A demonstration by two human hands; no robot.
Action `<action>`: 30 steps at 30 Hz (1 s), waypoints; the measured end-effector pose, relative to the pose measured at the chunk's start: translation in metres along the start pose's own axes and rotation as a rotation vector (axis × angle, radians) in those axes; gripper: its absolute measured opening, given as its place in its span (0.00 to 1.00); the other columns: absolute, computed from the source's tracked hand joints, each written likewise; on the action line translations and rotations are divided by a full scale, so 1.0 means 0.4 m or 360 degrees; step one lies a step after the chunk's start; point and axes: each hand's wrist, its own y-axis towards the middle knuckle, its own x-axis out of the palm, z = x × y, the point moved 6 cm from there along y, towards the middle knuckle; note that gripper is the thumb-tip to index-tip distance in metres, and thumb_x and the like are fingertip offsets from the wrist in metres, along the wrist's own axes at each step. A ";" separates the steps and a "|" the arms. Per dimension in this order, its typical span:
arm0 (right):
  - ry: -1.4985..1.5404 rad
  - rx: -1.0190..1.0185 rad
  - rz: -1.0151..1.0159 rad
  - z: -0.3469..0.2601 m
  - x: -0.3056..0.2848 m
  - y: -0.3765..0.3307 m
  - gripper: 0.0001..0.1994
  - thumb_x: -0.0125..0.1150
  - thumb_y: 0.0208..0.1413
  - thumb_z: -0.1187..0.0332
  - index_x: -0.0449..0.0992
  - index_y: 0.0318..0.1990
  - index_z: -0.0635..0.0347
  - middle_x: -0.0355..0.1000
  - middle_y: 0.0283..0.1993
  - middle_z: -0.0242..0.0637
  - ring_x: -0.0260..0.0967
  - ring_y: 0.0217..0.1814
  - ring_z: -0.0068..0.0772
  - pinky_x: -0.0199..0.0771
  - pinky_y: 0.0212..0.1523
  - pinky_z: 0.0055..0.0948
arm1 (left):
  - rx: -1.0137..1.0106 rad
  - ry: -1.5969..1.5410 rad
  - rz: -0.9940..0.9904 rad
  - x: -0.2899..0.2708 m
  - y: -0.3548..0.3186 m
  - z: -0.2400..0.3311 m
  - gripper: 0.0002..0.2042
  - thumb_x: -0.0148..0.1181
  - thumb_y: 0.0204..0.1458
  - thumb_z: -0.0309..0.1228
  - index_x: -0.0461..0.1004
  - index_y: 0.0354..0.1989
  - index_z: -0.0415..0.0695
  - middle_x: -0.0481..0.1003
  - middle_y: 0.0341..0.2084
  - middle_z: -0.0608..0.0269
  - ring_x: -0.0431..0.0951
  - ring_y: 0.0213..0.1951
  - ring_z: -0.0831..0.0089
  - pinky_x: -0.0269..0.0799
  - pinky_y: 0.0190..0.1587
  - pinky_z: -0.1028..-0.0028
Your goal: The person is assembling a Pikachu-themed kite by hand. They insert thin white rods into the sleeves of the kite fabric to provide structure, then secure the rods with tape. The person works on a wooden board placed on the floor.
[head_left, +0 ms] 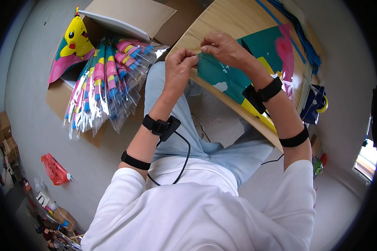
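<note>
A green printed sheet (215,73) with yellow and pink areas lies over the wooden table and hangs past its near edge. My left hand (179,69) pinches the sheet's left corner between thumb and fingers. Close beside it on the right, my right hand (227,47) has its fingers pressed together on the sheet's upper edge. Whatever small thing the fingertips may also hold is too small to make out. Black straps with small dark boxes go round both forearms, and a black cable hangs from the left one.
Left of my knees, an open cardboard box (56,98) holds several colourful rolled bundles (107,79) in clear sleeves and a yellow cartoon-printed piece (76,42). The wooden table (197,35) carries blue strips (311,54) at its far right. A red plastic bag (55,169) lies on the floor.
</note>
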 end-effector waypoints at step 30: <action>-0.0867 0.0424 0.1528 0.088 -0.145 -0.860 0.05 0.60 0.46 0.72 0.77 0.33 0.55 0.72 0.36 0.36 0.68 0.45 0.41 0.65 0.52 0.44 | -0.0524 0.0651 -0.0621 0.435 -0.217 0.025 0.25 0.66 0.55 0.42 0.68 0.54 0.39 0.75 0.39 0.60 0.80 0.40 0.72 0.79 0.42 0.72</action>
